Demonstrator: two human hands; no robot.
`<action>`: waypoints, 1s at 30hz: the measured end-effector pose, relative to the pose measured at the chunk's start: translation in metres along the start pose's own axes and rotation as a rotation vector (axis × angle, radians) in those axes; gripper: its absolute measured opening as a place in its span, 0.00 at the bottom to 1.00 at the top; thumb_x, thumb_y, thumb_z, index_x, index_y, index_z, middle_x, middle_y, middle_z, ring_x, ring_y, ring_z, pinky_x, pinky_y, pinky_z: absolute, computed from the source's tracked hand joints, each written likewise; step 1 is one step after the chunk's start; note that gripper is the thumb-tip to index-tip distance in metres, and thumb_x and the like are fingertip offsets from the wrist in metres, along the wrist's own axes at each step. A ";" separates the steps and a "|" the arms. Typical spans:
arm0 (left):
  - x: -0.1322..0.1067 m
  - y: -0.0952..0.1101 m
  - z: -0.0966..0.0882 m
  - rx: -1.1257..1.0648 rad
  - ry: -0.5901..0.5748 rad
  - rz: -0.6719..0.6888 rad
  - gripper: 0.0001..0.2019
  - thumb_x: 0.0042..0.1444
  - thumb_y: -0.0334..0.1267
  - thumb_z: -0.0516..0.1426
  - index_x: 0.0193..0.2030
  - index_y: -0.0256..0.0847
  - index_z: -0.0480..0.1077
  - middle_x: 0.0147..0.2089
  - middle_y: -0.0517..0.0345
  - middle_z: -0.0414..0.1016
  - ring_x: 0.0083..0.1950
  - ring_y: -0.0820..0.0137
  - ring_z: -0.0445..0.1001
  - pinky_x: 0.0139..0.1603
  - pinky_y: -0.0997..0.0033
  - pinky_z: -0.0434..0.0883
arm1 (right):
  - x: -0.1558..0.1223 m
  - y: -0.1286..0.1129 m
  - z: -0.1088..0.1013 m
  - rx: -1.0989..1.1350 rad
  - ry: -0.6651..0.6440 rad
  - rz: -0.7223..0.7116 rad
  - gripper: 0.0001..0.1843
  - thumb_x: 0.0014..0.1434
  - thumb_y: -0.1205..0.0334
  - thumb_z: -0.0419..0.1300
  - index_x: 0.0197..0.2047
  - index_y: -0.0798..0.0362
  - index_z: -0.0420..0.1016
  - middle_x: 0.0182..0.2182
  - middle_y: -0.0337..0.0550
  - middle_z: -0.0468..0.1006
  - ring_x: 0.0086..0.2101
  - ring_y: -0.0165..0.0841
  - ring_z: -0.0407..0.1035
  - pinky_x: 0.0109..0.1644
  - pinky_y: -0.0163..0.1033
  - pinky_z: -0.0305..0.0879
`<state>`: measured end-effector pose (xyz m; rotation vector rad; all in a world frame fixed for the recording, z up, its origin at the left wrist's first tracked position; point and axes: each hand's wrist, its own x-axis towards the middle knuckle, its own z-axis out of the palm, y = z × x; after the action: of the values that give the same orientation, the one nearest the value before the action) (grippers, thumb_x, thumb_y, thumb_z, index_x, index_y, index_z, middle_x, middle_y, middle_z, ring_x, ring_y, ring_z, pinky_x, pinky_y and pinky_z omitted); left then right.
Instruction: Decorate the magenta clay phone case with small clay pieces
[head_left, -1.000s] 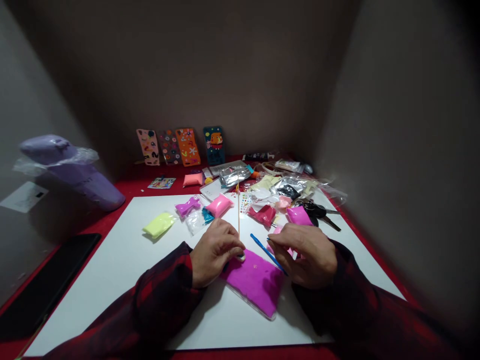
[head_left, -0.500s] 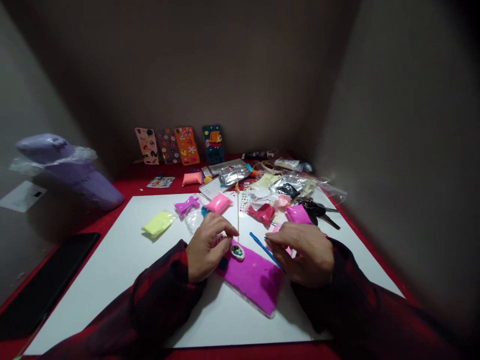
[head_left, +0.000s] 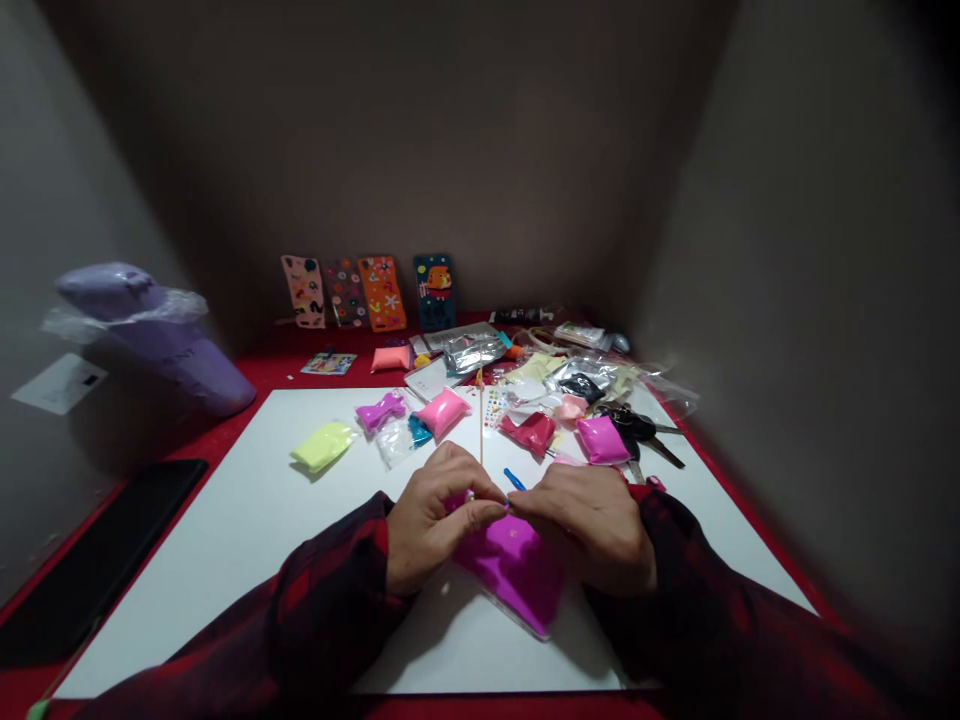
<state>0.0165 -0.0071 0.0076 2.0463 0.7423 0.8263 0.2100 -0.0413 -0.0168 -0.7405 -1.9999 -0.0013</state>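
A phone case covered in magenta clay (head_left: pixel 514 572) lies on the white board (head_left: pixel 247 520) in front of me. My left hand (head_left: pixel 435 515) and my right hand (head_left: pixel 589 525) meet fingertip to fingertip over its upper end, both pinched closed on something small that I cannot make out. A blue stick tool (head_left: pixel 514 479) pokes out just above my right fingers. A thin wooden skewer (head_left: pixel 480 425) stands up behind my left hand. The small round piece on the case is hidden under my fingers.
Packets of clay lie on the board: yellow-green (head_left: pixel 322 446), purple (head_left: pixel 379 411), pink (head_left: pixel 442 411), red (head_left: pixel 529 430), magenta (head_left: pixel 600 438). Decorated phone cases (head_left: pixel 371 292) lean on the back wall. Keys (head_left: pixel 645 430) lie right, a purple wrapped object (head_left: pixel 150 335) and a black slab (head_left: pixel 97 560) left.
My two hands have come together over the top of the magenta case. The round piece that showed half a second ago is now covered by my fingers.
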 end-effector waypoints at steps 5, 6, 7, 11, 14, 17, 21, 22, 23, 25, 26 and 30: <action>0.000 0.001 0.001 -0.042 0.007 -0.017 0.08 0.58 0.34 0.56 0.28 0.37 0.74 0.28 0.56 0.72 0.36 0.69 0.65 0.40 0.68 0.61 | 0.000 -0.002 0.002 -0.041 -0.009 -0.017 0.09 0.58 0.73 0.57 0.41 0.57 0.75 0.20 0.39 0.71 0.22 0.27 0.62 0.25 0.34 0.53; 0.000 0.001 0.001 -0.043 0.007 -0.018 0.08 0.57 0.34 0.56 0.29 0.37 0.73 0.28 0.57 0.71 0.36 0.69 0.65 0.40 0.68 0.61 | 0.000 -0.003 0.002 -0.041 -0.006 -0.016 0.09 0.57 0.73 0.57 0.41 0.57 0.75 0.20 0.38 0.70 0.22 0.26 0.61 0.25 0.34 0.52; 0.000 0.001 0.002 -0.042 0.007 -0.018 0.08 0.57 0.34 0.56 0.29 0.37 0.73 0.28 0.56 0.71 0.36 0.69 0.65 0.41 0.68 0.61 | 0.000 -0.003 0.002 -0.040 -0.005 -0.017 0.09 0.57 0.73 0.57 0.41 0.57 0.75 0.19 0.38 0.69 0.22 0.26 0.61 0.25 0.34 0.52; -0.001 0.002 0.003 -0.008 0.028 0.008 0.09 0.58 0.33 0.55 0.28 0.37 0.72 0.28 0.56 0.71 0.36 0.69 0.64 0.41 0.67 0.61 | 0.000 -0.005 0.003 -0.037 -0.029 -0.023 0.09 0.57 0.74 0.57 0.40 0.58 0.74 0.19 0.38 0.68 0.22 0.26 0.59 0.25 0.35 0.50; -0.001 0.004 0.004 0.011 0.042 0.041 0.09 0.58 0.32 0.54 0.28 0.36 0.71 0.28 0.56 0.70 0.36 0.69 0.64 0.41 0.67 0.60 | 0.002 -0.006 0.003 -0.043 -0.034 -0.009 0.07 0.57 0.73 0.56 0.37 0.58 0.74 0.18 0.37 0.67 0.21 0.26 0.58 0.25 0.36 0.49; 0.001 0.006 0.003 -0.005 0.060 0.031 0.09 0.57 0.32 0.54 0.27 0.36 0.70 0.28 0.56 0.70 0.36 0.69 0.64 0.41 0.67 0.60 | 0.003 -0.007 0.002 -0.050 -0.026 0.029 0.07 0.56 0.73 0.55 0.32 0.56 0.73 0.18 0.37 0.67 0.21 0.26 0.58 0.25 0.36 0.49; 0.003 0.006 0.000 -0.028 0.120 -0.003 0.06 0.55 0.31 0.56 0.28 0.36 0.70 0.28 0.57 0.70 0.36 0.69 0.65 0.44 0.65 0.61 | 0.003 -0.007 0.000 -0.041 -0.034 0.051 0.07 0.56 0.73 0.55 0.31 0.56 0.73 0.18 0.37 0.69 0.21 0.27 0.59 0.25 0.36 0.50; 0.003 0.006 -0.001 -0.031 0.131 -0.019 0.05 0.55 0.31 0.56 0.28 0.36 0.70 0.29 0.56 0.70 0.37 0.68 0.66 0.44 0.65 0.61 | 0.003 -0.007 0.000 -0.033 -0.036 0.054 0.07 0.56 0.74 0.55 0.32 0.56 0.73 0.18 0.37 0.69 0.21 0.27 0.60 0.25 0.36 0.50; 0.002 0.006 -0.001 -0.035 0.138 -0.044 0.05 0.54 0.31 0.57 0.28 0.37 0.69 0.30 0.56 0.69 0.37 0.68 0.66 0.43 0.65 0.61 | 0.003 -0.006 -0.001 -0.025 -0.032 0.055 0.07 0.55 0.74 0.55 0.32 0.56 0.73 0.18 0.37 0.69 0.21 0.27 0.60 0.25 0.36 0.50; 0.001 0.006 -0.002 -0.045 0.140 -0.105 0.05 0.53 0.33 0.57 0.27 0.37 0.67 0.31 0.56 0.68 0.37 0.68 0.66 0.39 0.67 0.62 | 0.003 -0.005 -0.001 -0.011 -0.021 0.055 0.07 0.55 0.74 0.56 0.33 0.56 0.73 0.19 0.38 0.70 0.21 0.27 0.60 0.25 0.36 0.51; 0.001 0.006 -0.003 -0.045 0.140 -0.130 0.05 0.53 0.33 0.57 0.27 0.37 0.66 0.32 0.56 0.67 0.38 0.67 0.65 0.37 0.68 0.61 | 0.004 -0.005 -0.002 -0.008 -0.014 0.054 0.07 0.55 0.75 0.56 0.33 0.56 0.73 0.19 0.38 0.71 0.21 0.27 0.61 0.25 0.36 0.52; 0.000 0.004 -0.004 0.025 0.124 -0.091 0.06 0.55 0.34 0.55 0.28 0.38 0.67 0.32 0.56 0.67 0.39 0.67 0.65 0.39 0.67 0.62 | 0.006 -0.005 -0.003 -0.029 -0.007 0.050 0.08 0.56 0.74 0.54 0.32 0.56 0.73 0.18 0.39 0.70 0.21 0.27 0.61 0.25 0.36 0.52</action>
<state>0.0147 -0.0071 0.0127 1.9812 0.9123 0.9022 0.2079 -0.0435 -0.0092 -0.8095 -1.9913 0.0019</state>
